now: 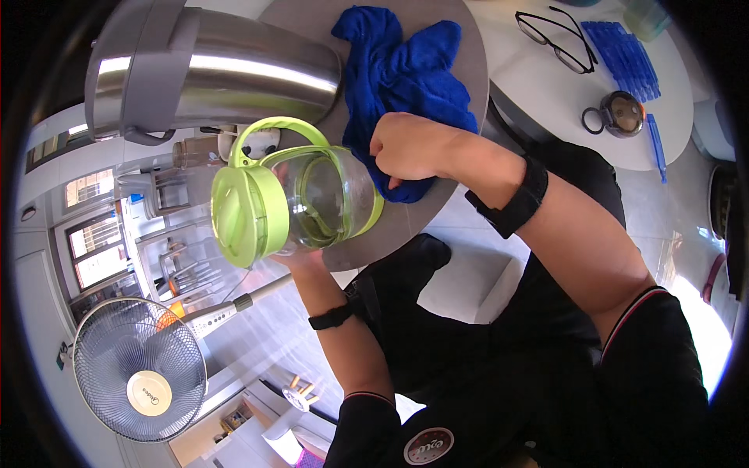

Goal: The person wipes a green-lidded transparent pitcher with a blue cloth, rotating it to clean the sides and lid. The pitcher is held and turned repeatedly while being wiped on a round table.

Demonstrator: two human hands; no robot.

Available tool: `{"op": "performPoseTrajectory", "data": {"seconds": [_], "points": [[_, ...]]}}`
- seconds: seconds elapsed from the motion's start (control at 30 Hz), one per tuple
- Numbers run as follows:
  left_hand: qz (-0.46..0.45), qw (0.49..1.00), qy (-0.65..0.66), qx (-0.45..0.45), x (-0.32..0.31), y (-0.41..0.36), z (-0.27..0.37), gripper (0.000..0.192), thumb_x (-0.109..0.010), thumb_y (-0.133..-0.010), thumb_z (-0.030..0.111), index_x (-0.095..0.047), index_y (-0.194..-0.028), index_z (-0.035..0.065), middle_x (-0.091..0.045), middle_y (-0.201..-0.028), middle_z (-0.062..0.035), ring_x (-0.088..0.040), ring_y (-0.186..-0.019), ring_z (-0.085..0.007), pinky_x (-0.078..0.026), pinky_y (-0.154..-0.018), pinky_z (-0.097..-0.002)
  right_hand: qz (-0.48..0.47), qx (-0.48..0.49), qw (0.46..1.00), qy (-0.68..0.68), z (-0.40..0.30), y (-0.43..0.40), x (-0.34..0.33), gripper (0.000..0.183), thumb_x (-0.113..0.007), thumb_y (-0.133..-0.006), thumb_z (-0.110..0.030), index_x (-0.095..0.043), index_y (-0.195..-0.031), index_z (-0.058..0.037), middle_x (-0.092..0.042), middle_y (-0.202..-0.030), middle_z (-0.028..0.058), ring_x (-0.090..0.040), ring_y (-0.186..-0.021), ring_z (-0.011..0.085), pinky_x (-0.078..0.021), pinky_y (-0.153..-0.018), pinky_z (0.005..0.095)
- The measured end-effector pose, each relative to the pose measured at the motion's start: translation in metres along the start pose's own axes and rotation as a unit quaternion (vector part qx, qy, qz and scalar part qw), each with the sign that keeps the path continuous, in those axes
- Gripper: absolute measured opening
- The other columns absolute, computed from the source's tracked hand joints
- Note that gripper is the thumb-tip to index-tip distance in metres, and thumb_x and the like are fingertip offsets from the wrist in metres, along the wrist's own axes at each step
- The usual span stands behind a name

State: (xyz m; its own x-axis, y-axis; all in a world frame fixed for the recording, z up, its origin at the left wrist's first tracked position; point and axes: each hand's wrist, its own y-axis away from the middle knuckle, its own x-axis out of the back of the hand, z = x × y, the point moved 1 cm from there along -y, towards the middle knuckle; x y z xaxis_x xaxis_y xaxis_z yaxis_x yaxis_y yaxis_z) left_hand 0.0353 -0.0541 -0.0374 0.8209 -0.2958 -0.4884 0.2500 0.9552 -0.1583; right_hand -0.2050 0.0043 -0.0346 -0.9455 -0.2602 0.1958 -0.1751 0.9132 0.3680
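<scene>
A clear pitcher (319,199) with a lime-green lid and handle is tilted on its side above the grey round table (427,199). My left hand (301,257) supports it from behind and below; most of the fingers are hidden by the pitcher, though some show through its wall. Against the pitcher's green base, my right hand (409,149) is closed around part of a blue cloth (404,76). The remainder of the cloth spreads in folds across the table.
A large stainless-steel vacuum jug (251,76) stands beside the pitcher. On a white table (544,105) are eyeglasses (556,44), blue plastic strips (623,58) and a round brown-topped object (623,114). An electric fan (140,368) stands at lower left.
</scene>
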Motion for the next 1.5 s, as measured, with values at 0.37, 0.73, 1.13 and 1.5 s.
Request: {"op": "performPoseTrajectory", "data": {"seconds": [0.37, 0.73, 1.13, 1.5], "points": [[-0.023, 0.994, -0.102, -0.043, -0.003, 0.003, 0.000, 0.064, -0.038, -0.094, 0.047, -0.036, -0.140, 0.0025, -0.048, -0.136, -0.0163, -0.047, -0.124, -0.0327, -0.039, -0.105, -0.0493, 0.139, 0.011, 0.983, -0.117, 0.006, -0.027, -0.015, 0.033, -0.054, -0.077, -0.004, -0.065, -0.106, 0.0071, -0.068, -0.094, 0.0162, -0.065, -0.086, 0.0209, -0.0503, -0.077, 0.0326], [0.030, 0.993, -0.110, -0.006, 0.001, 0.002, -0.002, 0.068, -0.034, -0.093, 0.054, -0.037, -0.141, 0.0059, -0.046, -0.138, -0.0152, -0.044, -0.128, -0.0329, -0.035, -0.108, -0.0484, 0.079, -0.057, 0.992, -0.077, 0.007, -0.018, 0.001, 0.033, -0.050, -0.074, -0.003, -0.064, -0.101, 0.0071, -0.066, -0.087, 0.0133, -0.062, -0.078, 0.0201, -0.0472, -0.070, 0.0315], [0.048, 0.995, -0.083, 0.002, -0.014, 0.005, 0.002, 0.070, -0.030, -0.092, 0.057, -0.038, -0.141, 0.0071, -0.046, -0.139, -0.0140, -0.044, -0.128, -0.0331, -0.034, -0.108, -0.0487, 0.149, 0.030, 0.981, -0.119, 0.001, -0.032, -0.018, 0.036, -0.049, -0.078, -0.006, -0.063, -0.111, 0.0048, -0.066, -0.106, 0.0198, -0.061, -0.103, 0.0284, -0.0449, -0.092, 0.0331], [-0.040, 0.983, -0.171, -0.056, -0.006, 0.003, 0.002, 0.072, -0.032, -0.091, 0.059, -0.037, -0.142, 0.0078, -0.044, -0.140, -0.0133, -0.043, -0.129, -0.0327, -0.034, -0.108, -0.0487, 0.057, 0.010, 0.995, 0.083, -0.005, -0.009, -0.002, 0.036, -0.047, -0.077, -0.008, -0.064, -0.107, 0.0040, -0.063, -0.110, 0.0236, -0.059, -0.106, 0.0350, -0.0455, -0.092, 0.0368]]}}
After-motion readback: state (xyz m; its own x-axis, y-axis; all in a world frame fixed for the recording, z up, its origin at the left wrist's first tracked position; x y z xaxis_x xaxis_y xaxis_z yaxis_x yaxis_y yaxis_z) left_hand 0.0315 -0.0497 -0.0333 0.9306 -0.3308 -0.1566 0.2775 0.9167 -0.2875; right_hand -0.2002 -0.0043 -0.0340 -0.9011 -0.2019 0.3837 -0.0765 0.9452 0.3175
